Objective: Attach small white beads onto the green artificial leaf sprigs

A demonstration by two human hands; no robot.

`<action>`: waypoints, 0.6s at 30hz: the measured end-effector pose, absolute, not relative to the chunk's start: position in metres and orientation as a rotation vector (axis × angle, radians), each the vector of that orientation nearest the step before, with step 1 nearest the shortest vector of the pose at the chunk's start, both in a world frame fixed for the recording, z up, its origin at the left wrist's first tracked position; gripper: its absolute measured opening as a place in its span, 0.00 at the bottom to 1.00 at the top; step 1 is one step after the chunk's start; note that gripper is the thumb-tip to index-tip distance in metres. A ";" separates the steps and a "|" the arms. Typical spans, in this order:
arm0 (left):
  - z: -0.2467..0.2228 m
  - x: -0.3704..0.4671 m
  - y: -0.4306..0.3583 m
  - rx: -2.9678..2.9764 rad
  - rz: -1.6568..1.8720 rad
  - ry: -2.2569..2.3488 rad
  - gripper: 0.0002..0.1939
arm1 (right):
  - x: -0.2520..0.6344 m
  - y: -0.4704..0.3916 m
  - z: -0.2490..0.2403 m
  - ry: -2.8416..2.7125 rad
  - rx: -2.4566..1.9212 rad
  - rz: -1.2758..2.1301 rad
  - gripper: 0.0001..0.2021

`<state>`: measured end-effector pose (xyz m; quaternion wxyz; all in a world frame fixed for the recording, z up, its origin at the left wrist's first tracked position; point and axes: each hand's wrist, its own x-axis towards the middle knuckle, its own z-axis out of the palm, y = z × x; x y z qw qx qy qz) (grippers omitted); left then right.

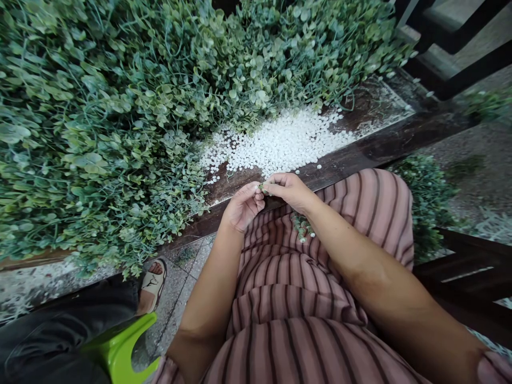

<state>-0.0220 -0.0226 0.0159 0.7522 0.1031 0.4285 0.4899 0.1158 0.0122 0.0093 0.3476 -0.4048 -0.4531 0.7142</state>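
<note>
My left hand (pixel 245 205) and my right hand (pixel 291 191) meet at the table's front edge, fingertips pinched together. Between them is a small piece of green artificial sprig (pixel 262 187), mostly hidden by the fingers. Below my right hand, a leafy sprig with white tips (pixel 302 226) hangs over the striped cloth on my lap; it seems to belong to the piece I hold, though the wrist hides the link. Just beyond my hands spreads a pile of small white beads or caps (pixel 276 141).
A large heap of artificial greenery (pixel 132 117) covers the dark wooden table (pixel 384 141) to the left and back. More greenery (pixel 426 197) lies low at my right. Another person's leg and sandal (pixel 154 282) are at lower left, beside a lime-green plastic stool (pixel 124 352).
</note>
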 end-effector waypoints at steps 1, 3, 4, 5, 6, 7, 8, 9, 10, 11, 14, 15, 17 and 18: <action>0.016 -0.022 -0.023 0.217 1.070 0.940 0.04 | 0.116 0.012 0.010 -1.166 -1.048 1.858 0.11; 0.017 -0.022 -0.023 0.212 1.065 0.942 0.04 | 0.116 0.012 0.010 -1.151 -1.054 1.861 0.11; 0.017 -0.022 -0.023 0.214 1.062 0.937 0.04 | 0.116 0.013 0.011 -1.147 -1.058 1.862 0.11; 0.017 -0.022 -0.023 0.218 1.060 0.929 0.04 | 0.116 0.013 0.011 -1.144 -1.062 1.862 0.11; 0.016 -0.023 -0.023 0.222 1.058 0.920 0.04 | 0.116 0.013 0.012 -1.143 -1.066 1.863 0.11; 0.016 -0.023 -0.023 0.227 1.059 0.911 0.04 | 0.116 0.013 0.012 -1.143 -1.068 1.863 0.11; 0.015 -0.024 -0.023 0.231 1.059 0.904 0.04 | 0.116 0.013 0.012 -1.143 -1.070 1.862 0.10; 0.014 -0.024 -0.023 0.234 1.061 0.898 0.04 | 0.116 0.013 0.012 -1.143 -1.071 1.862 0.10; 0.014 -0.024 -0.023 0.235 1.062 0.894 0.04 | 0.116 0.013 0.012 -1.143 -1.073 1.861 0.10; 0.013 -0.025 -0.023 0.235 1.064 0.889 0.04 | 0.116 0.013 0.012 -1.142 -1.074 1.863 0.10; 0.012 -0.025 -0.023 0.233 1.066 0.884 0.05 | 0.116 0.014 0.011 -1.138 -1.077 1.872 0.09; 0.012 -0.025 -0.023 0.232 1.066 0.884 0.05 | 0.116 0.014 0.011 -1.136 -1.076 1.873 0.09; 0.013 -0.025 -0.023 0.232 1.064 0.886 0.05 | 0.115 0.014 0.011 -1.133 -1.069 1.873 0.08; 0.013 -0.025 -0.023 0.232 1.063 0.888 0.05 | 0.115 0.014 0.011 -1.131 -1.067 1.872 0.08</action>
